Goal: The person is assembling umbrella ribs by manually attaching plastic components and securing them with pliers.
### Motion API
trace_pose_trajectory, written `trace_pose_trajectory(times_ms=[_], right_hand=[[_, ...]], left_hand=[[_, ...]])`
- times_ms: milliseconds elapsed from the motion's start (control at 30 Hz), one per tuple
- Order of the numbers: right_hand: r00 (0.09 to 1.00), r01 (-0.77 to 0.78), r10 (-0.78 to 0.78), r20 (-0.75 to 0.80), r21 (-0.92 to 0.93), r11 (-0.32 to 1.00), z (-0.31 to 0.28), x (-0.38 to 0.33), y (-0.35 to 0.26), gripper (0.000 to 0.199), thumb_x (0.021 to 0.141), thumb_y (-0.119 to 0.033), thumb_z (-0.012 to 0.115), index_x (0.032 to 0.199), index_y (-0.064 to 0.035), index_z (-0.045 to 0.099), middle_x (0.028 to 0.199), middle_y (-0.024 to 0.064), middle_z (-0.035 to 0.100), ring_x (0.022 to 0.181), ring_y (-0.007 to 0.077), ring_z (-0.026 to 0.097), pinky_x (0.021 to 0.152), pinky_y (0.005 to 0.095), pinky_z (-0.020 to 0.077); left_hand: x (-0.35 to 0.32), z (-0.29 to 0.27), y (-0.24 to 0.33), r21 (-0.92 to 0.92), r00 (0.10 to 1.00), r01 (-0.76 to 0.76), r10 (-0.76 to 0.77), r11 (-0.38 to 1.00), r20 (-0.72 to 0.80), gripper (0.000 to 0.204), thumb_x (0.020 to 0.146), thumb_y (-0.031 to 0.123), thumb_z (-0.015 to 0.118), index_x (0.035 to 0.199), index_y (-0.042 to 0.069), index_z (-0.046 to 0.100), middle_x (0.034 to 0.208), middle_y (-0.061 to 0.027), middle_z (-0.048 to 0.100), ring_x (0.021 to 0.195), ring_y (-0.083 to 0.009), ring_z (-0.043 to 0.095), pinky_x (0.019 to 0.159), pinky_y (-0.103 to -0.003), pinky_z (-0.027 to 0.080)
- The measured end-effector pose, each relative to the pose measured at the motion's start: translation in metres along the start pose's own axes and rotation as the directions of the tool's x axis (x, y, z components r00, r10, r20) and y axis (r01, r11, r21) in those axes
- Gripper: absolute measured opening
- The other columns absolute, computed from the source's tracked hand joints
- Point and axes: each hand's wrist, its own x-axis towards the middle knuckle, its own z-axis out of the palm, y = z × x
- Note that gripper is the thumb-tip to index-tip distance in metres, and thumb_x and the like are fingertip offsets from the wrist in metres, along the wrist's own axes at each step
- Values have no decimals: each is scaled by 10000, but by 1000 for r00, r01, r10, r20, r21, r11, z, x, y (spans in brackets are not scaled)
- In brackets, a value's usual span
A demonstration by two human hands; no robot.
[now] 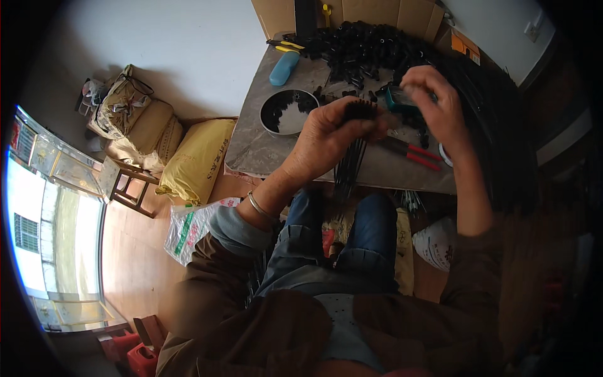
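My left hand (336,129) is closed around a bundle of thin black rods (350,168) above the near edge of the table. The lengths hang down below my fist, and their dark upper ends stick out between thumb and fingers. To the right, my right hand (440,103) is raised over a small green container (402,100), its fingers bent and smeared by motion. Whether it holds anything does not show. Red-handled pliers (422,157) lie on the table between my hands. Left of my left hand stands a round metal bowl (264,120) with small black pieces and a whitish patch inside.
A heap of black tubular fittings (370,47) covers the back of the grey table (251,147). Long black strands (490,119) drape over its right side. A blue case (284,68) and yellow-handled pliers (286,46) lie at back left. Yellow sacks (200,157) and a wooden stool (132,188) stand left.
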Motion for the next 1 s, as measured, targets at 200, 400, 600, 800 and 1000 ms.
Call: trace_pose_trajectory(times_ms=[200, 400, 600, 800, 1000], right_hand=[[992, 70, -65, 107, -48, 996, 6, -18, -60, 148, 796, 65, 621, 927, 2, 651, 775, 39, 577, 608, 84, 538, 515, 213, 418], [993, 90, -79, 87, -130, 987, 6, -21, -57, 222, 779, 91, 591, 966, -6, 661, 728, 36, 562, 543, 73, 484, 464, 232, 383], [991, 112, -102, 86, -125, 986, 11, -21, -55, 239, 776, 94, 588, 978, -11, 663, 713, 32, 546, 539, 69, 472, 465, 225, 376], [994, 82, -74, 77, -97, 992, 9, -19, -57, 238, 774, 90, 593, 979, -9, 661, 705, 30, 537, 539, 69, 462, 464, 222, 369], [992, 101, -89, 91, -128, 987, 9, -22, -56, 241, 775, 91, 589, 983, -7, 660, 705, 29, 535, 544, 73, 466, 468, 223, 371]], left_hand=[[2, -3, 0, 104, 999, -43, 41, 994, 28, 199, 915, 6, 526, 1106, -7, 584, 952, -97, 678, 901, -163, 645, 833, -297, 521], [1, -2, -5, -29, 1000, -12, 12, 999, -4, 199, 918, 14, 525, 1109, -6, 577, 976, -99, 670, 907, -163, 641, 851, -301, 514], [2, -5, -4, 31, 999, -30, 29, 999, 21, 195, 919, 14, 522, 1105, -8, 577, 965, -102, 670, 904, -164, 639, 842, -296, 515], [1, -3, -4, -6, 1000, -16, 16, 1000, 3, 181, 921, 4, 506, 1083, -13, 584, 939, -91, 672, 893, -155, 636, 832, -289, 513], [1, -2, -4, -6, 1000, -20, 20, 1000, 9, 160, 908, -2, 522, 1052, -14, 590, 935, -77, 668, 886, -123, 626, 816, -267, 511]])
